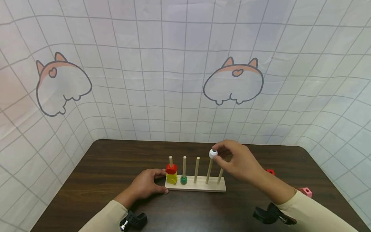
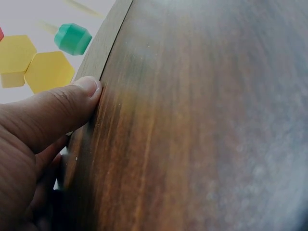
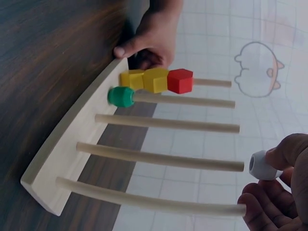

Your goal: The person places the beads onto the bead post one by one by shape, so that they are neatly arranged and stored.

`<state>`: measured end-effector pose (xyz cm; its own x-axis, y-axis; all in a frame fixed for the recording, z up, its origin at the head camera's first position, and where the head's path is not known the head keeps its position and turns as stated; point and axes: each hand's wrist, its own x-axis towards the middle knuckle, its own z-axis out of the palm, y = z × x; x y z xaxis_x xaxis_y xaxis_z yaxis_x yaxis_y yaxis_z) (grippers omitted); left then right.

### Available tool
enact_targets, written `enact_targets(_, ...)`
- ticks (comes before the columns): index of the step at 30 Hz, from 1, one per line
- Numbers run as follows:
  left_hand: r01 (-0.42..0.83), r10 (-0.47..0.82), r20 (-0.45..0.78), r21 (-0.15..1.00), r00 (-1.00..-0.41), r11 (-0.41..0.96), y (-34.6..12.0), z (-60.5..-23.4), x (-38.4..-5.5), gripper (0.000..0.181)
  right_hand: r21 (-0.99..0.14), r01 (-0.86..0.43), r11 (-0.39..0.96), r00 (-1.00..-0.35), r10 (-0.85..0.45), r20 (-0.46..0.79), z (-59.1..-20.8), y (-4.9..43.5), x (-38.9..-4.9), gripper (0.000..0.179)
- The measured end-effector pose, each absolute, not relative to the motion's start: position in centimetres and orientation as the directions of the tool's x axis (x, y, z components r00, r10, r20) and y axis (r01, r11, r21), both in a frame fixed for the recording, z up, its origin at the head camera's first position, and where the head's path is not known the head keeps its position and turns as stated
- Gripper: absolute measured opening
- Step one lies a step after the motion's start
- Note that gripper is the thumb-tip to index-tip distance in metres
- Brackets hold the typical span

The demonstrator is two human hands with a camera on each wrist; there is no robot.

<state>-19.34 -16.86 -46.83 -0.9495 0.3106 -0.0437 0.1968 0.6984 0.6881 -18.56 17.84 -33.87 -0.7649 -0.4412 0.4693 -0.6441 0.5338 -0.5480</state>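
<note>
The right hand (image 1: 239, 161) pinches a white bead (image 3: 263, 166) just off the fourth peg (image 3: 159, 158), not yet threaded; the left hand (image 1: 145, 183) grips the end of the pegboard (image 1: 197, 188). Two yellow blocks (image 1: 171, 178) and a red block (image 1: 171, 169) sit on the first peg (image 1: 171, 159), a green bead (image 1: 184, 180) on the second (image 1: 184, 166); three pegs stand bare.

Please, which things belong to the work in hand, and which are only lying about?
In the work:
- white bead
- wooden peg stand
- green bead
- two yellow blocks
- red hexagonal block

Lying about, perhaps for later:
- red piece
- pink block
</note>
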Motion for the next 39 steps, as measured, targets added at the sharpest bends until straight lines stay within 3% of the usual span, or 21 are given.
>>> enact_targets(39,0.186,0.307,-0.055,0.692,-0.950,0.698,-16.9,-46.8,-19.2,0.062,-0.592,-0.628,0.505,-0.775,-0.478,0.414,-33.7,12.6,-18.4,0.023)
